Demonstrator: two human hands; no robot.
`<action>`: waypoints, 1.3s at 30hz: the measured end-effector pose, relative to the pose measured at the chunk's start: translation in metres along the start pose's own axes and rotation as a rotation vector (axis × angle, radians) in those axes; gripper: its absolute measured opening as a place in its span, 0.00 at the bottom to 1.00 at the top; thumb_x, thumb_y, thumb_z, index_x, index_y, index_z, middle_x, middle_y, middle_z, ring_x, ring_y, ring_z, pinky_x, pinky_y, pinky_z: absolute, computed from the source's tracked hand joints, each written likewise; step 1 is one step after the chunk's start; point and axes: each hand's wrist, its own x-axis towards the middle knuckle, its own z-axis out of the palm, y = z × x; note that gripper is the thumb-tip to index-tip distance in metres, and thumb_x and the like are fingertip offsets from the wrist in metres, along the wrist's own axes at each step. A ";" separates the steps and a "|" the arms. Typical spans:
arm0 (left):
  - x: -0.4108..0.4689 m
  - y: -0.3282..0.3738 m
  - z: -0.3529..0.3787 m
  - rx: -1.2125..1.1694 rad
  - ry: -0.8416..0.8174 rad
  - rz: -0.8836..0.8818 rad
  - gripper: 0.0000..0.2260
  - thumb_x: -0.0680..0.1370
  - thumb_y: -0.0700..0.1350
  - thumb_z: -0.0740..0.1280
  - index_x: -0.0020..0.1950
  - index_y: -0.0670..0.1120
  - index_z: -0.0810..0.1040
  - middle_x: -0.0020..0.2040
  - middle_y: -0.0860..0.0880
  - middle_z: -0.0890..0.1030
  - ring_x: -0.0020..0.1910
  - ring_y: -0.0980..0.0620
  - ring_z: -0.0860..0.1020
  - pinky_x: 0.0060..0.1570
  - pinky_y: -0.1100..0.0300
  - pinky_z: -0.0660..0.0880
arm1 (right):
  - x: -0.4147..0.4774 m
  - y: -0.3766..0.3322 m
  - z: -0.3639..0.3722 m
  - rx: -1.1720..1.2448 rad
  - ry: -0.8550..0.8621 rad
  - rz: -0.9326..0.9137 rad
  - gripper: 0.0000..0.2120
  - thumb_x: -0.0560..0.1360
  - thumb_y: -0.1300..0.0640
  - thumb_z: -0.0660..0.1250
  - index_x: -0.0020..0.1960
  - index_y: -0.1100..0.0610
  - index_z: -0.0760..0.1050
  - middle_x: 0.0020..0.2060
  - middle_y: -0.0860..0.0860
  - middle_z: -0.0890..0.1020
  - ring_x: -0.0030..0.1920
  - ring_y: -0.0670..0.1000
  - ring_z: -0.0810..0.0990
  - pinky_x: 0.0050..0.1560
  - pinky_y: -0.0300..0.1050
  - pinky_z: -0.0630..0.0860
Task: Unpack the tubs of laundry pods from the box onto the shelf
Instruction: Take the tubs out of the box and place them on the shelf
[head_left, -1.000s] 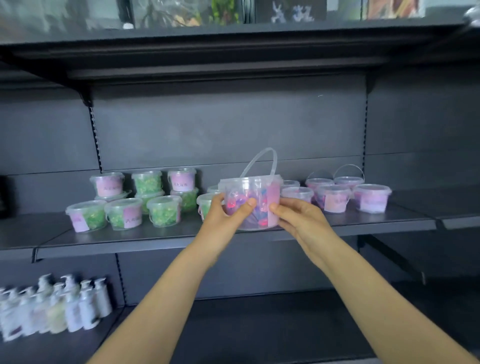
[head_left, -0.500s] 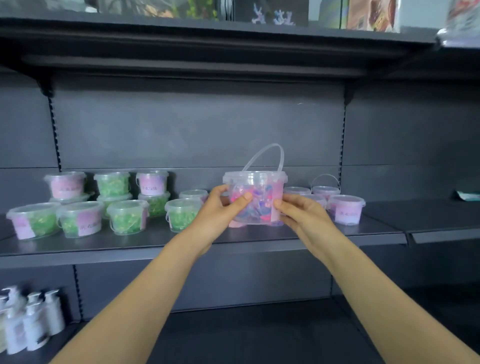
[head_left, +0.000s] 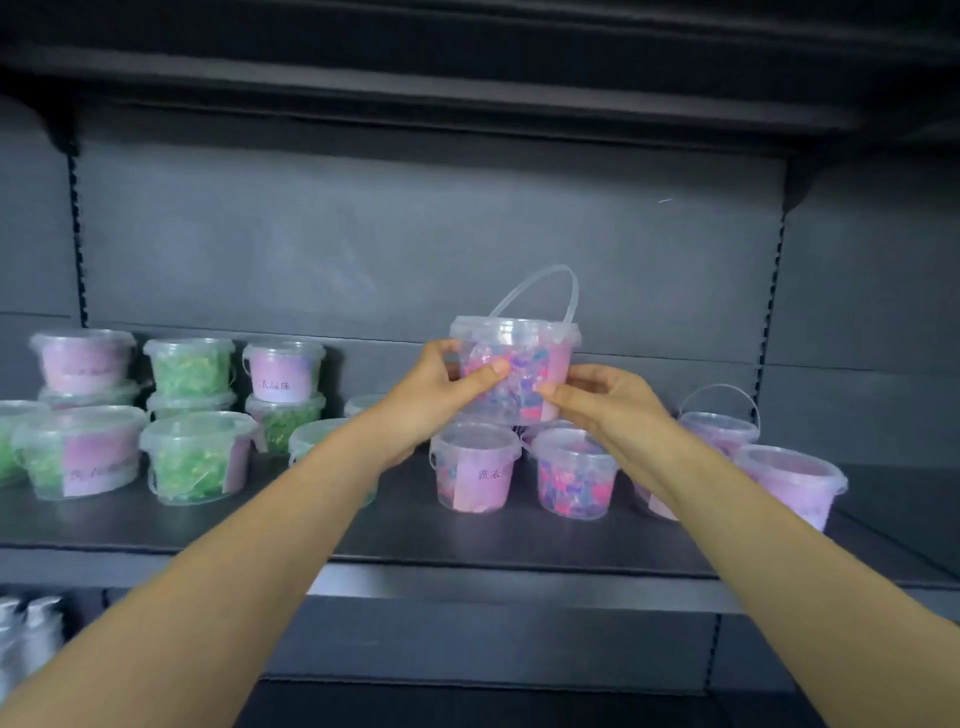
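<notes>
Two bare forearms are stretched forward from the bottom corners of the view, and a held tub (head_left: 524, 364) of pink, blue and purple laundry pods is gripped between the hands. The left hand (head_left: 441, 384) is curled round the held tub's left side, with the thumb laid across its front wall. The right hand (head_left: 608, 400) is curled round its right side, with the thumb pressed to the lower front and the fingers bent behind. The held tub is kept upright, its lid on and its clear handle (head_left: 540, 291) raised above it. Far below and to the left of the held tub, blurred white bottles (head_left: 28, 634) are seen on a lower level. Directly beneath the held tub, a left tub (head_left: 475, 467) and a right tub (head_left: 574, 473) of mixed pods are stood side by side on the dark shelf (head_left: 467, 530). Whether their lids are touched by the held tub's base cannot be told. Lower and to the right of the held tub, a pink tub (head_left: 789, 483) is set near the shelf's front, with a handled tub (head_left: 719, 431) just behind it. Well to the left of the held tub, green-pod tubs (head_left: 195, 457) and pink-labelled tubs (head_left: 283, 371) are grouped, some stacked two high. Behind the held tub a dark back panel (head_left: 415, 249) is seen, and above it the underside of an upper shelf (head_left: 467, 67).
</notes>
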 end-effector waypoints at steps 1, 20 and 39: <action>0.013 -0.008 0.001 0.010 0.023 -0.005 0.26 0.72 0.55 0.70 0.63 0.47 0.63 0.59 0.47 0.78 0.56 0.53 0.79 0.53 0.59 0.75 | 0.016 0.006 -0.003 -0.022 -0.029 0.001 0.09 0.69 0.60 0.74 0.49 0.56 0.79 0.48 0.53 0.84 0.52 0.53 0.83 0.60 0.47 0.76; 0.198 -0.117 -0.010 0.311 0.066 -0.071 0.20 0.76 0.45 0.67 0.67 0.44 0.69 0.53 0.52 0.75 0.44 0.64 0.74 0.36 0.80 0.71 | 0.238 0.120 -0.002 -0.204 -0.122 0.103 0.15 0.67 0.65 0.75 0.53 0.62 0.78 0.49 0.55 0.83 0.49 0.50 0.81 0.52 0.40 0.75; 0.188 -0.132 -0.010 0.541 0.004 -0.229 0.14 0.76 0.51 0.66 0.59 0.47 0.73 0.55 0.49 0.78 0.47 0.58 0.76 0.49 0.69 0.71 | 0.230 0.128 -0.009 -0.467 -0.079 0.189 0.10 0.66 0.60 0.77 0.43 0.60 0.78 0.45 0.55 0.81 0.48 0.53 0.79 0.59 0.51 0.75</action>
